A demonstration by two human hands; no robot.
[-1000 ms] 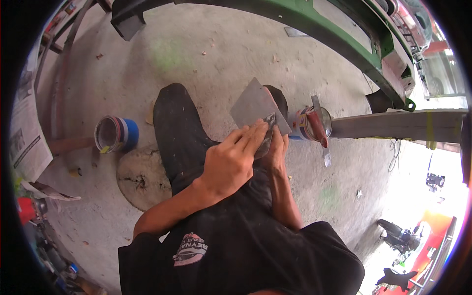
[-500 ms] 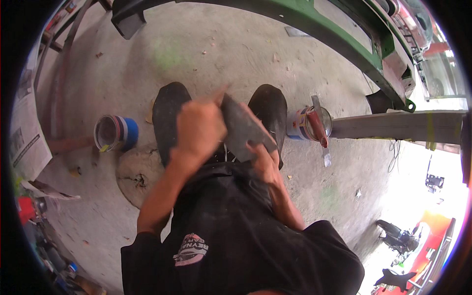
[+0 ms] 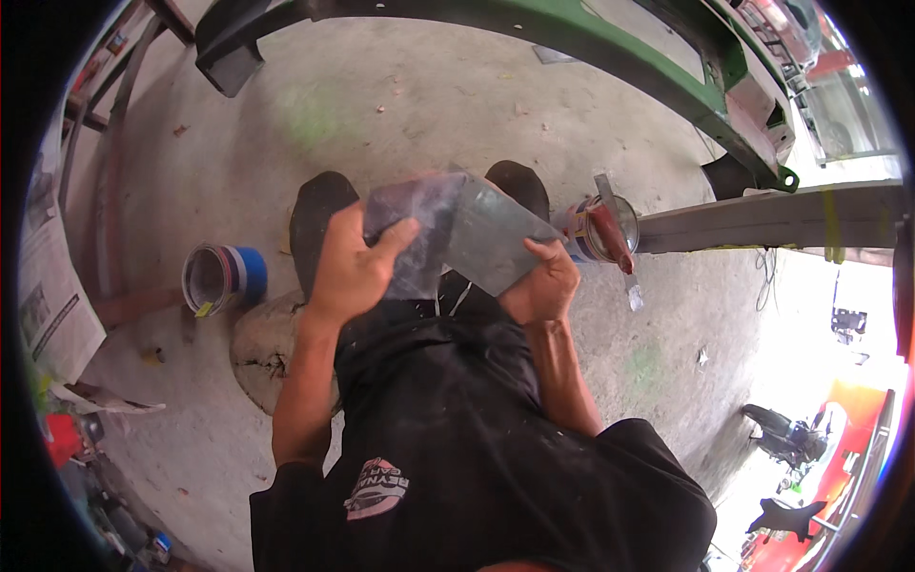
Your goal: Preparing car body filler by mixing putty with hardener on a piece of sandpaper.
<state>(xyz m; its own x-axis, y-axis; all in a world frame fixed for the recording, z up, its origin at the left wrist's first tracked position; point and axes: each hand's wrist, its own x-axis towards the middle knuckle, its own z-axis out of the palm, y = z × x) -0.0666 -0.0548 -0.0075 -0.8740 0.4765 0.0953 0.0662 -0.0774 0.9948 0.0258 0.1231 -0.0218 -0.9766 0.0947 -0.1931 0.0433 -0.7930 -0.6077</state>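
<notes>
Over my lap, between my knees, both hands hold dark grey sandpaper. My left hand [image 3: 355, 267] is closed on the left sheet of sandpaper [image 3: 416, 250], its thumb flat on the whitish, dusty face. The right sheet of sandpaper [image 3: 496, 238] is tilted and pinched at its lower right corner by my right hand [image 3: 548, 281], thumb on top. The sheets meet or overlap in the middle; whether they are one folded piece or two, I cannot tell. Most of the fingers are hidden beneath them.
An open blue-and-white can [image 3: 227, 276] lies or leans at left by a round stump [image 3: 276, 348]. At right, a can [image 3: 586, 234] carries a red-handled scraper [image 3: 608, 238] across its top. A green metal frame [image 3: 534, 38] arches beyond my knees, and a grey beam [image 3: 762, 224] extends right.
My left hand has gone from a blurred fist beside the sandpaper to gripping its left part. The sandpaper now spreads wider, and my right hand has shifted a little right and up.
</notes>
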